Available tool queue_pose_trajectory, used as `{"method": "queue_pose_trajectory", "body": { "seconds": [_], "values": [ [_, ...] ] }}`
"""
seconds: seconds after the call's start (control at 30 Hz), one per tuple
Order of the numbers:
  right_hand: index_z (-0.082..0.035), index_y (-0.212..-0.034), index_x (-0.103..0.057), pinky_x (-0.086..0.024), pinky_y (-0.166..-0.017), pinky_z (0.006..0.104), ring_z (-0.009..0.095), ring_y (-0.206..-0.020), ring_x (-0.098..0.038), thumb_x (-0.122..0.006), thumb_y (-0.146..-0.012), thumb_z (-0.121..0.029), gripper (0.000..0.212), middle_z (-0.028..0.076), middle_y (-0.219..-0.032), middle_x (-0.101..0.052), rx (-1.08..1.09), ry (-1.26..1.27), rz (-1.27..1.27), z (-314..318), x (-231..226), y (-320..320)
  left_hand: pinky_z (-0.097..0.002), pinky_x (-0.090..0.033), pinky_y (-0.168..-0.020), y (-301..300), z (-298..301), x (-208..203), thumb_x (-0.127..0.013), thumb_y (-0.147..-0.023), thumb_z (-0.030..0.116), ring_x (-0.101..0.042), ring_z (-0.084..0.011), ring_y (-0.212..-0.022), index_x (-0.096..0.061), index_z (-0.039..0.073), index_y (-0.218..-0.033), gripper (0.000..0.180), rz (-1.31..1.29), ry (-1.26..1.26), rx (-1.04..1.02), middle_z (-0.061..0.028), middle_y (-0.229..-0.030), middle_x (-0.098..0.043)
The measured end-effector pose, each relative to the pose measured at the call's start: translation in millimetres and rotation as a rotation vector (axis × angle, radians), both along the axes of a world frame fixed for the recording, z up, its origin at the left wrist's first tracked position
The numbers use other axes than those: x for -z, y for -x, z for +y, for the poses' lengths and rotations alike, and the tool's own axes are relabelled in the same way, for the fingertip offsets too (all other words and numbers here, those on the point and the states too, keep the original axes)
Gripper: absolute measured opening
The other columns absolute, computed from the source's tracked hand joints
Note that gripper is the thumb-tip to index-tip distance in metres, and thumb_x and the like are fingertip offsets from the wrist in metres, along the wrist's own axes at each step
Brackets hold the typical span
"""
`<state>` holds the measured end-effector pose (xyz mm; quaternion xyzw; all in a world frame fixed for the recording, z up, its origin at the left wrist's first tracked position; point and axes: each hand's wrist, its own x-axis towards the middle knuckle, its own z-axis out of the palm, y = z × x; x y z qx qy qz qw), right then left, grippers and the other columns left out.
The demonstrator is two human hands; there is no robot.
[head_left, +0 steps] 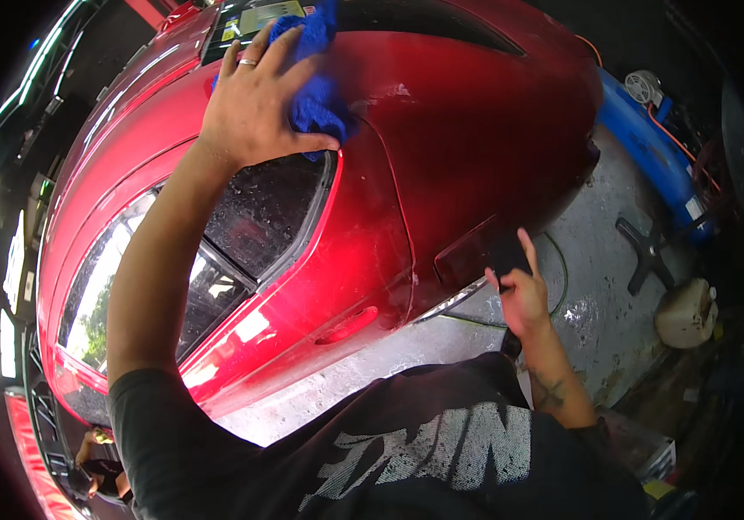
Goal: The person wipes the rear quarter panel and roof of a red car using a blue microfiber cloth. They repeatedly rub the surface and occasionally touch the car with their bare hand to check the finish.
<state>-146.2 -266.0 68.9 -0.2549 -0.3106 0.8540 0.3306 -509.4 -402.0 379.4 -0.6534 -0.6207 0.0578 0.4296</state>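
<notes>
My left hand (255, 108) presses a bunched blue cloth (316, 100) against the red car (372, 208), up on the roof pillar above the rear side window (268, 204). Its fingers are spread over the cloth, and a ring shows on one of them. Lower on the right, my right hand (524, 299) is raised beside the rear side panel, near the fuel flap (463, 251). Between its thumb and outstretched finger is a small black squarish pad (507, 251); its exact kind cannot be made out. White smears mark the paint near the cloth.
To the right lie a blue cylindrical tank (649, 130) with an orange hose, a black star-shaped base (645, 256) and a dirty whitish jug (686, 314). A thin hose (565, 277) curves over the grey floor. Another person (105, 468) is at the far lower left.
</notes>
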Motion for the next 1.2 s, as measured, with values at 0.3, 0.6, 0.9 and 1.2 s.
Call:
{"method": "queue_pose_trajectory", "body": {
  "seconds": [0.3, 0.6, 0.9, 1.2],
  "values": [
    [-0.005, -0.168, -0.043, -0.039, -0.128, 0.0426, 0.035, -0.16, -0.042, -0.049, -0.115, -0.01, 0.054, 0.017, -0.172, -0.046, 0.298, -1.374, -0.199, 46.2, -115.6, 132.9, -0.0493, -0.06, -0.095, -2.4, 75.7, -2.8, -0.089, -0.074, 0.043, -0.069, -0.0387, -0.114, -0.078, 0.015, -0.121, 0.056, -0.106, -0.179, -0.024, -0.0089, -0.122, -0.074],
    [-0.008, -0.167, -0.043, -0.021, -0.13, 0.07, 0.038, -0.162, -0.035, -0.072, -0.102, -0.036, 0.076, 0.015, -0.175, -0.04, 0.145, -1.95, -0.599, -9.1, 56.5, 133.4, -0.0538, -0.057, -0.094, -14.5, 91.3, -28.1, -0.081, -0.073, 0.048, -0.073, -0.0413, -0.107, -0.079, 0.014, -0.115, 0.054, -0.262, -0.026, -0.239, -0.0178, -0.111, -0.074],
    [-0.008, -0.169, -0.038, -0.025, -0.129, 0.0665, 0.043, -0.162, -0.033, -0.066, -0.106, -0.03, 0.072, 0.018, -0.176, -0.037, 0.422, -1.943, -0.436, 45.0, -98.4, 208.7, -0.0515, -0.053, -0.096, -5.2, 84.3, -21.4, -0.086, -0.068, 0.047, -0.07, -0.0399, -0.103, -0.077, 0.008, -0.103, 0.052, -0.261, -0.166, -0.126, -0.0159, -0.104, -0.069],
    [-0.008, -0.169, -0.04, -0.017, -0.131, 0.0696, 0.043, -0.164, -0.029, -0.068, -0.104, -0.035, 0.076, 0.02, -0.178, -0.033, 0.098, -1.971, -0.61, 10.1, -17.8, 158.0, -0.0507, -0.055, -0.097, -2.3, 81.4, -22.2, -0.083, -0.071, 0.055, -0.071, -0.037, -0.107, -0.079, 0.009, -0.115, 0.064, -0.224, -0.171, -0.129, -0.0152, -0.106, -0.072]
  ]
}}
